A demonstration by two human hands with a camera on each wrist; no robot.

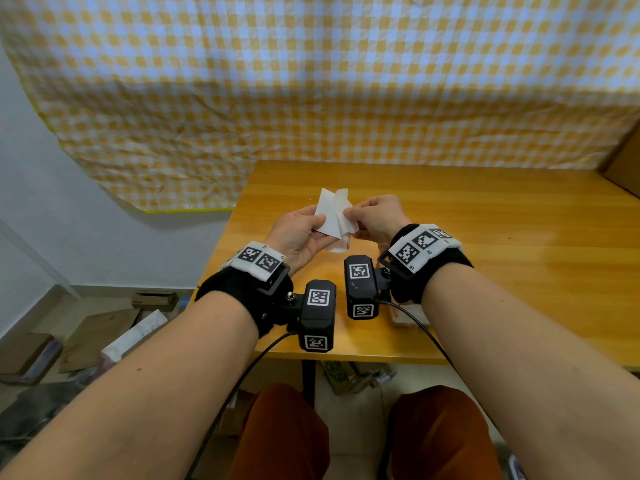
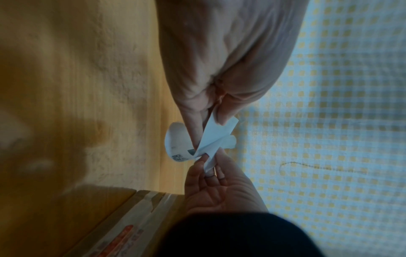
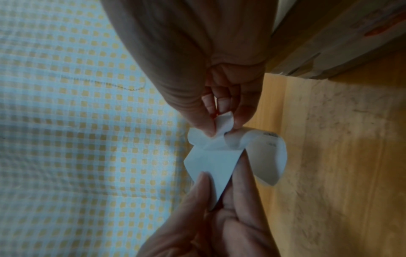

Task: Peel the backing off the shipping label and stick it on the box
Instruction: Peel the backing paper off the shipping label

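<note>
Both hands hold the white shipping label in the air over the wooden table. My left hand pinches the plain white layer between thumb and fingers. My right hand pinches a thin, translucent peeled strip at the sheet's upper edge. The two layers have partly come apart, and the printed part curls away below the hands. A taped cardboard box with red print stands on the table beyond my right hand.
Yellow checked cloth hangs behind the table. Brown cardboard sits at the table's far right edge. A pale flat item lies under my right forearm. Flattened cardboard litters the floor on the left.
</note>
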